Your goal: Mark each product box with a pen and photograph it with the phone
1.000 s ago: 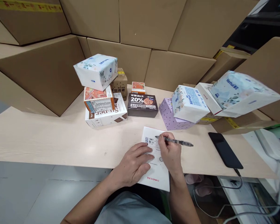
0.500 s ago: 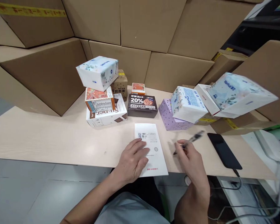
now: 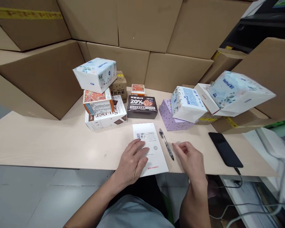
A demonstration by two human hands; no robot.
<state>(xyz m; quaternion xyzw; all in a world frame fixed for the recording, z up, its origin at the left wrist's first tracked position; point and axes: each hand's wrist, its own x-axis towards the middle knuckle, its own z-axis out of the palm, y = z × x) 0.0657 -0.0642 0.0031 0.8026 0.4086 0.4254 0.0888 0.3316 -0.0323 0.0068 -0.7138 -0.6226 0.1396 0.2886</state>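
A flat white box point(image 3: 154, 161) with printed labels and red lettering lies at the table's front edge, slightly overhanging it. My left hand point(image 3: 133, 160) rests on its left side, fingers spread over the top. Just right of the box, a clear and black pen point(image 3: 166, 144) lies slantwise on the table. Beside the pen, apart from it, is my right hand point(image 3: 190, 158), its fingers curled in with nothing visible in them. The palm side of that hand is hidden.
A dark cookie box point(image 3: 142, 107) stands behind the white one. Left are stacked snack boxes under a tissue pack point(image 3: 95, 74); right, a purple box point(image 3: 166, 115) under another tissue pack point(image 3: 188, 103). A black phone point(image 3: 225, 150) with a cable lies right. Cardboard boxes point(image 3: 178, 68) wall the back.
The pen has left my right hand and now lies on the table beside the white box. My left hand stays on the box. The whole view has shifted slightly.
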